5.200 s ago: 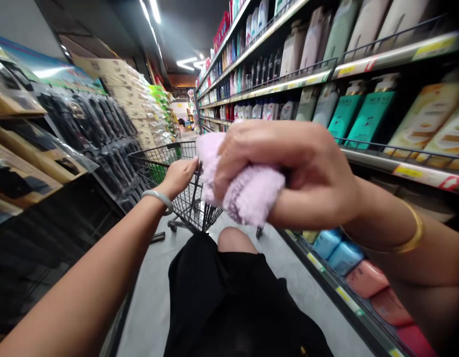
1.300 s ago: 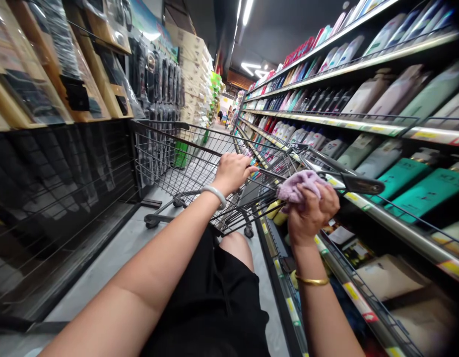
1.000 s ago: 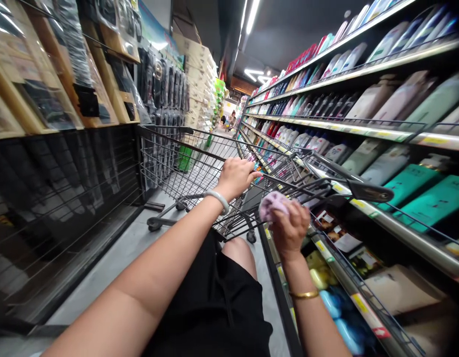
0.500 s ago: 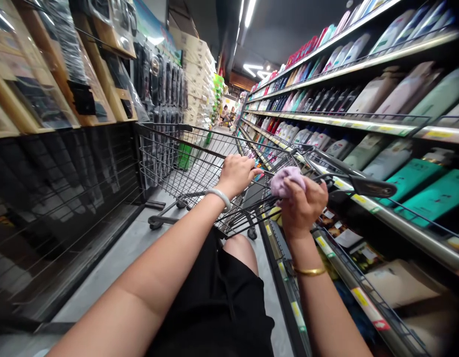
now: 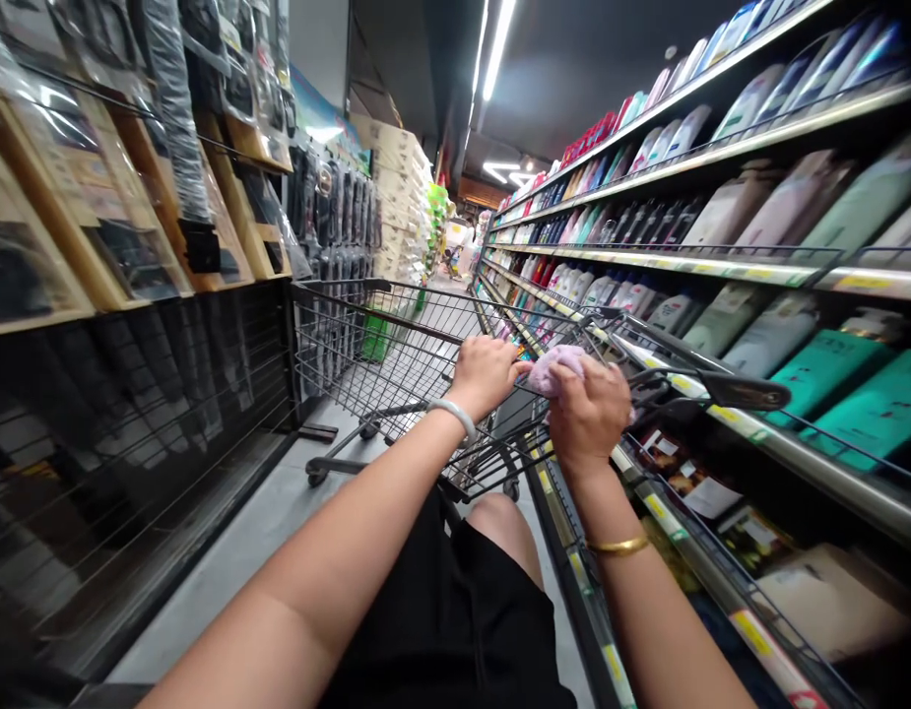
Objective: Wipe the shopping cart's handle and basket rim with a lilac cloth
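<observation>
A crumpled lilac cloth (image 5: 555, 370) is bunched in my right hand (image 5: 592, 418), pinched between the thumb and fingers just above the cart's edge. Beside it, my left hand (image 5: 486, 374) has its fingers curled over the rim of a black wire shopping cart (image 5: 418, 324). The left fingertips come close to the cloth; whether they touch it I cannot tell. To the right of my right hand, the cart's black handle (image 5: 743, 392) sticks out toward the shelves.
Shelves of bottles (image 5: 721, 258) line the right side, with teal pump bottles (image 5: 831, 369) near the handle. Packaged goods (image 5: 122, 226) hang on a rack at left. Grey floor (image 5: 226, 561) runs down the aisle, and stacked boxes (image 5: 396, 197) stand farther along.
My right hand has brought the cloth leftward, nearer to my left hand. The left hand keeps its hold on the cart rim. The whole view has shifted slightly.
</observation>
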`<state>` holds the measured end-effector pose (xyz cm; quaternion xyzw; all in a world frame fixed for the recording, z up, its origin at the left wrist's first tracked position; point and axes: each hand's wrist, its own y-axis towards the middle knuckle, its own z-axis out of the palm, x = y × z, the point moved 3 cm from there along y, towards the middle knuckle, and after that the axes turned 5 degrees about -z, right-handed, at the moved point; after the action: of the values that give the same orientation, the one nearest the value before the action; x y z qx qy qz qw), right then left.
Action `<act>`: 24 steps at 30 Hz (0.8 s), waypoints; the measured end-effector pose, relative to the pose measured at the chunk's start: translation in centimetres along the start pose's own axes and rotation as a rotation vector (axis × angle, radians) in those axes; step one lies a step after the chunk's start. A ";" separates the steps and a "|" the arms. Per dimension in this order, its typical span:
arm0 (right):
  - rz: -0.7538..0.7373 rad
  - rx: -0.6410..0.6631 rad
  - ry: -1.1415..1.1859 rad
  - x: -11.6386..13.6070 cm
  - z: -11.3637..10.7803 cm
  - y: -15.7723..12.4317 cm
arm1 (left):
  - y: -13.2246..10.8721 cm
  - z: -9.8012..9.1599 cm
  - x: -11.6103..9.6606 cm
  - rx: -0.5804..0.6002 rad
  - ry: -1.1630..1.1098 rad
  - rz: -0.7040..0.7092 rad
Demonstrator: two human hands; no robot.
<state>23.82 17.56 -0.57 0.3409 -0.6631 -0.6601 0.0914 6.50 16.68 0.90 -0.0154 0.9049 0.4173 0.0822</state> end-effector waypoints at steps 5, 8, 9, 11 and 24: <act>-0.210 0.094 0.078 -0.2 -0.2 -2.4 | 0.6 0.1 -0.5 0.057 -0.001 0.049; -0.163 0.082 0.153 -2.2 -1.3 -2.1 | 1.6 -0.3 0.4 0.113 -0.018 0.081; -0.094 0.058 0.159 -2.8 -1.5 -1.8 | 2.0 -0.5 1.0 0.124 -0.021 0.077; 0.024 0.031 0.140 -3.1 -1.4 -1.3 | 2.4 -0.9 2.5 0.131 -0.014 0.049; 0.142 0.075 0.139 -1.3 2.3 -0.9 | 2.0 -0.4 5.7 0.133 0.090 0.024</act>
<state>23.83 20.28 -1.24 0.3412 -0.7021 -0.6012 0.1710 0.68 17.93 1.77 -0.0180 0.9336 0.3560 0.0373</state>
